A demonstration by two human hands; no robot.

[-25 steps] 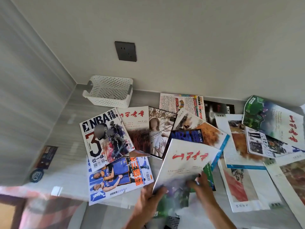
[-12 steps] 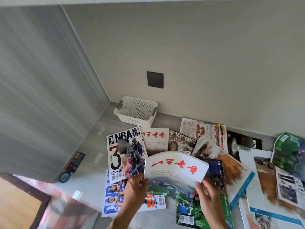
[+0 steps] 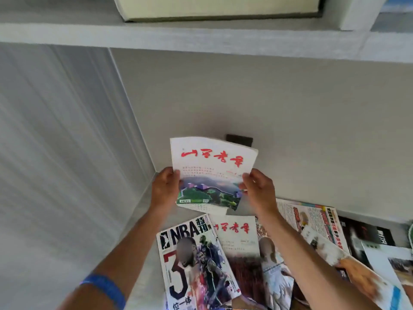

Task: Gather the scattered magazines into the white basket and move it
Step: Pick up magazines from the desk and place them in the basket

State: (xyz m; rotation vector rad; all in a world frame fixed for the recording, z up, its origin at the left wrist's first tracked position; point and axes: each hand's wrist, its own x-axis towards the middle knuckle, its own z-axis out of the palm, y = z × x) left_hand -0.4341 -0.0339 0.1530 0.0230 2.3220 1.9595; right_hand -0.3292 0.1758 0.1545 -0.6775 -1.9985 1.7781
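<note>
Item: white paper magazine with red calligraphy title (image 3: 213, 173), raised, pinched at side edges by left hand (image 3: 165, 189) and right hand (image 3: 259, 189); keep level, lower flat into basket, unseen here.

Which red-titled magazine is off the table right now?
The one with the green landscape cover, held up by both hands; its twin lies flat.

Basketball mag (image 3: 196, 262) cover: "NBA", big red "3"
Held mag (image 3: 212, 166): red brush-script title, unreadable
Mag under it (image 3: 237, 236): same red script
</note>
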